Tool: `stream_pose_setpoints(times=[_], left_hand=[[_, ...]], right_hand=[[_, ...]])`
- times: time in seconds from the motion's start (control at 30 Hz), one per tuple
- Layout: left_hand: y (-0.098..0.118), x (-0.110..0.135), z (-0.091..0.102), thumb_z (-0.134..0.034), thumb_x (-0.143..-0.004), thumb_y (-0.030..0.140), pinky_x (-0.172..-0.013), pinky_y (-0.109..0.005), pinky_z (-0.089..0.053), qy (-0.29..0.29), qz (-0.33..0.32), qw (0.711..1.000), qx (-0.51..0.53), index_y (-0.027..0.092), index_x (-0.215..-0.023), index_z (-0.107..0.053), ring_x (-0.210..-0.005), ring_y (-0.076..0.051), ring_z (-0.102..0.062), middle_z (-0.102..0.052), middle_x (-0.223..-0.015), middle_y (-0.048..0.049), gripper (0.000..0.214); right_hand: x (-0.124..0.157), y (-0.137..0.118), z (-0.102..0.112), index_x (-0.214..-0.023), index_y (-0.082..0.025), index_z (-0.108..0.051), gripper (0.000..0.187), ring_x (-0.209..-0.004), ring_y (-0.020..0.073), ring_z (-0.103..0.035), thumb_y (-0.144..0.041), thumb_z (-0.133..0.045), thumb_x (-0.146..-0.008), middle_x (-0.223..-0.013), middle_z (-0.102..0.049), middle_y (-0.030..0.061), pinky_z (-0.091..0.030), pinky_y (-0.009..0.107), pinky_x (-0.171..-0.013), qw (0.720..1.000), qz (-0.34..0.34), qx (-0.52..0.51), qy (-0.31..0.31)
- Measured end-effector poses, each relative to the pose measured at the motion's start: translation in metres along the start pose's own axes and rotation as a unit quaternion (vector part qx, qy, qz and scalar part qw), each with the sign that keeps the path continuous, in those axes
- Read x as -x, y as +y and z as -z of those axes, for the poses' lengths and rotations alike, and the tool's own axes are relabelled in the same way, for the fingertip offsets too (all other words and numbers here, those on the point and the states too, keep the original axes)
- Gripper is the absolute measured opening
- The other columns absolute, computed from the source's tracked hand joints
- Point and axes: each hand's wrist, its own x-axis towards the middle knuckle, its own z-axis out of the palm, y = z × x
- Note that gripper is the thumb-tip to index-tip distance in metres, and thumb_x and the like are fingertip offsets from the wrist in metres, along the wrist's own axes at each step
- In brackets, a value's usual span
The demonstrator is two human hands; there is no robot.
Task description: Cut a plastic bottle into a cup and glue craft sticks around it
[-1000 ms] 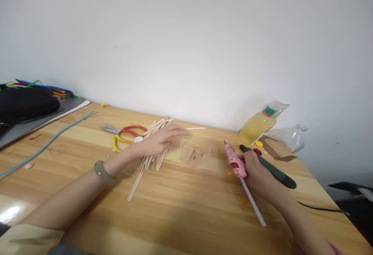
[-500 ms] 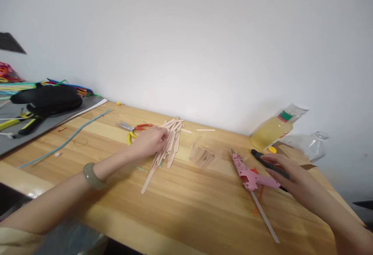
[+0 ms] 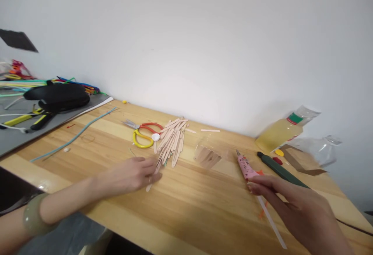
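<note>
My left hand point(image 3: 131, 175) lies palm down on the wooden table point(image 3: 189, 204), fingers stretched out. Its fingertips touch the near end of a long stick that trails from the pile of wooden craft sticks point(image 3: 173, 138). My right hand point(image 3: 291, 204) hovers with straight fingers over the rear of a pink glue gun point(image 3: 244, 165), which lies on the table with a white glue stick point(image 3: 272, 226) poking out behind. I see nothing held in either hand. A green bangle point(image 3: 33, 216) is on my left wrist.
Red and yellow scissors point(image 3: 144, 134) lie left of the pile, a clear cup piece point(image 3: 208, 156) right of it. A dark green tool point(image 3: 279, 169), a yellow-liquid bottle point(image 3: 279, 130) and a clear bottle point(image 3: 320, 148) sit at right. A teal pipe cleaner point(image 3: 75, 136) and a black object point(image 3: 58, 96) lie left.
My left hand drew back from the stick pile toward the near edge. My right hand let go of the pink glue gun, which now lies on the table. The view swung left.
</note>
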Motion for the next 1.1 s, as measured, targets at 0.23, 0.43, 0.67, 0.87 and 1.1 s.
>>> stream_pose_setpoints(times=[0.23,0.43,0.67,0.87,1.1], left_hand=[[-0.010,-0.002,-0.007,-0.042,-0.088,0.010,-0.062,-0.032,-0.038,0.004,-0.171,0.980,-0.105,0.016,-0.082,-0.061,-0.073,-0.017,-0.053,-0.065,-0.085,-0.0077,0.021],[-0.024,-0.025,0.002,-0.045,-0.086,0.010,-0.073,-0.032,-0.042,-0.038,-0.259,0.962,-0.082,0.018,-0.075,-0.062,-0.078,-0.018,-0.055,-0.064,-0.078,-0.0059,0.022],[-0.031,-0.040,0.001,-0.051,-0.082,0.014,-0.079,-0.034,-0.046,-0.004,-0.363,0.922,-0.137,0.018,-0.068,-0.064,-0.084,-0.021,-0.057,-0.065,-0.073,-0.0090,0.020],[-0.026,-0.043,-0.007,-0.045,-0.086,0.011,-0.066,-0.027,-0.048,0.064,-0.300,0.947,-0.089,0.017,-0.076,-0.063,-0.072,-0.016,-0.058,-0.064,-0.071,-0.0064,0.021],[0.030,-0.082,-0.015,-0.047,-0.088,0.014,-0.061,-0.022,-0.050,0.305,-0.093,0.941,0.110,0.013,-0.089,-0.060,-0.070,-0.012,-0.061,-0.067,-0.076,-0.0045,0.013]], right_hand=[[-0.005,-0.026,-0.021,-0.077,-0.025,-0.063,0.014,-0.052,0.0105,-0.061,-0.030,-0.053,-0.086,-0.062,-0.066,-0.0044,-0.046,0.019,-0.047,0.992,0.037,-0.078,-0.096],[0.003,-0.043,-0.038,-0.080,-0.022,-0.063,0.016,-0.064,0.0112,-0.064,-0.023,-0.049,-0.088,-0.072,-0.069,-0.0016,-0.048,0.020,-0.058,0.981,0.040,-0.121,-0.149],[0.017,-0.066,-0.065,-0.079,-0.021,-0.065,0.016,-0.066,0.0125,-0.063,-0.016,-0.051,-0.086,-0.074,-0.070,-0.0007,-0.044,0.021,-0.060,0.960,0.067,-0.115,-0.247],[0.024,-0.075,-0.077,-0.085,-0.020,-0.062,0.019,-0.065,0.0135,-0.063,-0.024,-0.044,-0.090,-0.074,-0.068,0.0011,-0.045,0.023,-0.058,0.965,0.094,-0.118,-0.213],[0.007,-0.072,-0.062,-0.098,-0.020,-0.056,0.012,-0.065,0.0115,-0.063,-0.021,-0.047,-0.091,-0.076,-0.067,0.0017,-0.050,0.021,-0.059,0.987,0.124,-0.095,0.031]])
